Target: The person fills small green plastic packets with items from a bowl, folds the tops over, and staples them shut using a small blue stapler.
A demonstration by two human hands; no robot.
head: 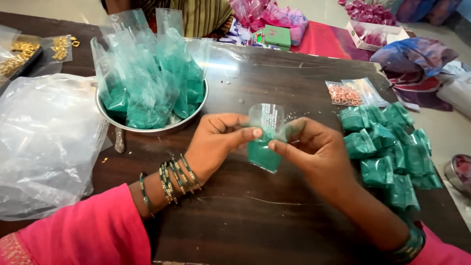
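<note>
A small clear plastic pouch (265,142) half filled with green powder hangs above the dark wooden table (274,78), held between both hands. My left hand (216,142) pinches its left edge with thumb and fingers. My right hand (314,149) pinches its right edge. The pouch's empty top stands upright. A steel bowl (162,128) behind my left hand holds several open pouches of green powder (147,83). To the right of my right hand lies a pile of folded green pouches (392,147).
A large crumpled clear plastic bag (44,137) lies at the left. Small bags of gold pieces (29,51) sit at the far left, a bag of orange rings (346,93) at the right. Another person's torso, pink packets and boxes are beyond the table.
</note>
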